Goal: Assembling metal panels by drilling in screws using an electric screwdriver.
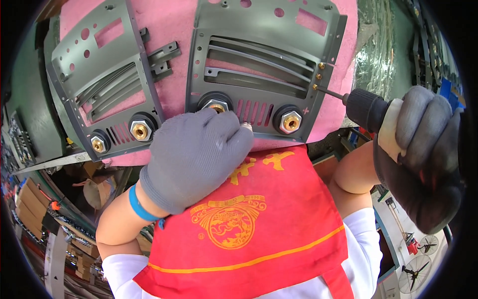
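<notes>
A dark grey metal panel (195, 74) with curved slats lies in front of me. My left hand (191, 152), in a grey glove, is closed over its lower edge, beside the left brass-centred socket (215, 98); its fingertips are partly hidden. My right hand (423, 124), in a worn grey glove, grips a black power screwdriver (366, 107). The driver lies nearly level, its bit meeting the lowest of several brass screws (314, 87) in the panel's right edge. Another socket (290, 119) sits in the panel's lower right.
A second, similar panel (59, 84) lies tilted at the left, with loose slats (167, 52) beside it. Pink foam (172, 30) lies under both panels. Clear plastic wrap (373, 55) covers the surface at the right. My red apron (289, 209) reaches up to the panel's near edge.
</notes>
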A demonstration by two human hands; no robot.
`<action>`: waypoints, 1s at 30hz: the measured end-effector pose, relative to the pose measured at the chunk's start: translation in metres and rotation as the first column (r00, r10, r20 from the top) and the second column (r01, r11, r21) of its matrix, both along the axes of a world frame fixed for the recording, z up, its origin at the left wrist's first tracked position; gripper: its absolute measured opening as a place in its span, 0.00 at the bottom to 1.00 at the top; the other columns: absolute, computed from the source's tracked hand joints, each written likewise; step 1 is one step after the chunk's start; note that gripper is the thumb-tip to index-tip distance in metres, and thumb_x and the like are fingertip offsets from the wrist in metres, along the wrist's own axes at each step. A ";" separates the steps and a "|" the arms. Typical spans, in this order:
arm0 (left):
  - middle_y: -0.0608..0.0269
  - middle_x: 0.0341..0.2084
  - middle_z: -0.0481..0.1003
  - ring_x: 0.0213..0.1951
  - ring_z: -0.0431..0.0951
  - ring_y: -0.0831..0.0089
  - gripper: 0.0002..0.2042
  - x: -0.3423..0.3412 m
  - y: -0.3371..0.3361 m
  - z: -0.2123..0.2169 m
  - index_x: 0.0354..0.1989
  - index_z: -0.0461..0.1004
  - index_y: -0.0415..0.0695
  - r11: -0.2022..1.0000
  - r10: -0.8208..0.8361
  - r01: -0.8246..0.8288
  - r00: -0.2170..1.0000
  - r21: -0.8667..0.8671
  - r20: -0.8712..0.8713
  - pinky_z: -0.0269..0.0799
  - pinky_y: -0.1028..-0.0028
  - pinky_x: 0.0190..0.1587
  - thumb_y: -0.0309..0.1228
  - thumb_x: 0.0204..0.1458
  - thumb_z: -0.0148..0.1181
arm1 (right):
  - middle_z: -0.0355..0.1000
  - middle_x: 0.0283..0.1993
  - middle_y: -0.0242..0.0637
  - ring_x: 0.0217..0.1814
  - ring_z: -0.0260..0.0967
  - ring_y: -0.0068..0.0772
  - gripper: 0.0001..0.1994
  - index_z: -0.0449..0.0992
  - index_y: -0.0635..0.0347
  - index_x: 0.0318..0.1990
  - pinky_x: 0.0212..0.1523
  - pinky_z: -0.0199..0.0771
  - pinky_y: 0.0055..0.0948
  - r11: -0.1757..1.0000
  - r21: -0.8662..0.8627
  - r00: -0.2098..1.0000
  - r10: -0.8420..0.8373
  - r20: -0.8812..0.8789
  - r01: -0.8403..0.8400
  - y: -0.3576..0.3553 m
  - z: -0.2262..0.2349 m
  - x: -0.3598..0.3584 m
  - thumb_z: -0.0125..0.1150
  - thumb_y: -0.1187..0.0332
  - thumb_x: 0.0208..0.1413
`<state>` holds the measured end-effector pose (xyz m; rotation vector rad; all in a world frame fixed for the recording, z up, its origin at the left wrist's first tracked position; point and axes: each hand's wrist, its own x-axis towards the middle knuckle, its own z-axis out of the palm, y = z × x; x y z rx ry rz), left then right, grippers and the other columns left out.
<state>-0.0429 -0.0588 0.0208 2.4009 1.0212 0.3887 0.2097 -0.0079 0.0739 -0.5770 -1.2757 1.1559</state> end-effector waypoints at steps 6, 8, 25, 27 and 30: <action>0.69 0.36 0.73 0.30 0.65 0.84 0.17 0.019 0.032 0.032 0.53 0.71 0.38 0.327 0.702 -0.004 0.670 -0.945 0.240 0.63 0.80 0.31 0.35 0.63 0.45 | 0.59 0.21 0.19 0.23 0.57 0.12 0.12 0.63 0.47 0.26 0.26 0.59 0.16 1.000 0.029 1.000 0.005 0.002 -0.005 0.001 0.023 0.047 0.63 0.62 0.48; 0.68 0.36 0.73 0.30 0.65 0.84 0.17 0.030 0.040 0.025 0.54 0.71 0.38 0.230 0.737 0.092 0.634 -0.969 0.235 0.63 0.82 0.31 0.35 0.64 0.44 | 0.59 0.21 0.19 0.23 0.57 0.12 0.12 0.63 0.48 0.26 0.27 0.58 0.16 0.999 0.048 1.000 -0.007 0.001 0.007 0.001 0.017 0.028 0.63 0.62 0.48; 0.69 0.25 0.73 0.23 0.65 0.87 0.23 0.048 0.052 0.005 0.48 0.74 0.39 -0.007 0.864 0.415 0.460 -0.910 0.203 0.59 0.84 0.23 0.50 0.63 0.50 | 0.59 0.22 0.20 0.23 0.56 0.14 0.11 0.64 0.49 0.28 0.27 0.57 0.17 0.993 0.117 1.000 -0.004 -0.009 0.005 0.003 0.036 -0.027 0.62 0.62 0.49; 0.69 0.25 0.73 0.22 0.64 0.87 0.24 0.052 0.052 0.008 0.48 0.74 0.38 -0.085 0.935 0.484 0.341 -0.871 0.098 0.59 0.84 0.23 0.51 0.63 0.50 | 0.59 0.22 0.20 0.23 0.56 0.14 0.11 0.64 0.49 0.28 0.28 0.57 0.17 0.993 0.115 1.000 -0.009 -0.006 0.009 0.002 0.037 -0.027 0.62 0.62 0.49; 0.69 0.25 0.70 0.21 0.59 0.85 0.27 0.049 0.050 0.007 0.53 0.69 0.34 -0.077 0.920 0.555 0.359 -0.828 0.155 0.56 0.83 0.23 0.51 0.64 0.47 | 0.59 0.23 0.20 0.23 0.56 0.14 0.11 0.64 0.49 0.28 0.28 0.57 0.17 0.993 0.115 1.000 -0.008 -0.007 0.008 0.002 0.037 -0.030 0.62 0.62 0.49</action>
